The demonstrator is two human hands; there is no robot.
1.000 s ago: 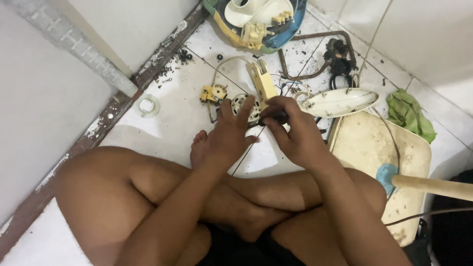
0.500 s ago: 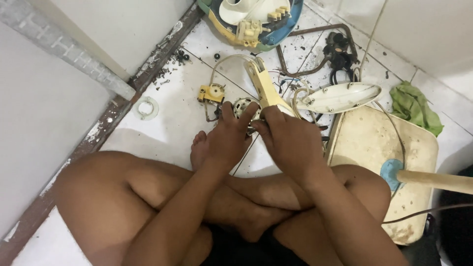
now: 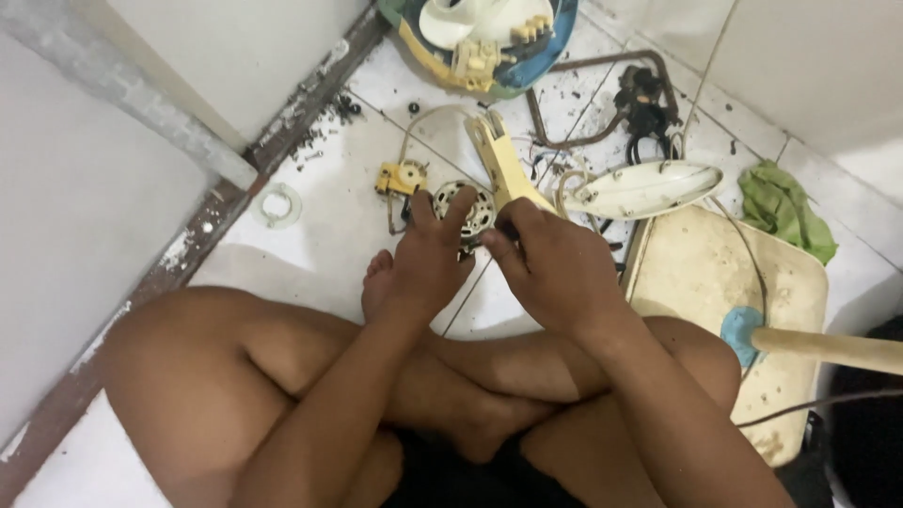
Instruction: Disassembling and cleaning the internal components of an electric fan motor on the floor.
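Note:
I sit cross-legged on a white tiled floor. My left hand (image 3: 428, 254) rests on a round metal fan motor (image 3: 466, 209), fingers spread over its near edge and holding it down. My right hand (image 3: 550, 268) is closed around a small dark tool at the motor's right side; the tool's tip is hidden by my fingers. A cream yellow plastic bracket (image 3: 503, 165) stands up from the motor. A small yellow gear part (image 3: 400, 177) lies just left of it, joined by thin wires.
A blue and yellow fan housing (image 3: 489, 42) with white parts lies at the top. A cream fan blade (image 3: 644, 188), dark wiring (image 3: 644, 108), a green rag (image 3: 781, 207), a dirty cream base plate (image 3: 752, 310), a white ring (image 3: 276, 205) and a door frame (image 3: 235, 188) surround me.
My right hand has shifted slightly left and closed in against the motor beside my left hand. The view has tilted a little; the motor stays in place.

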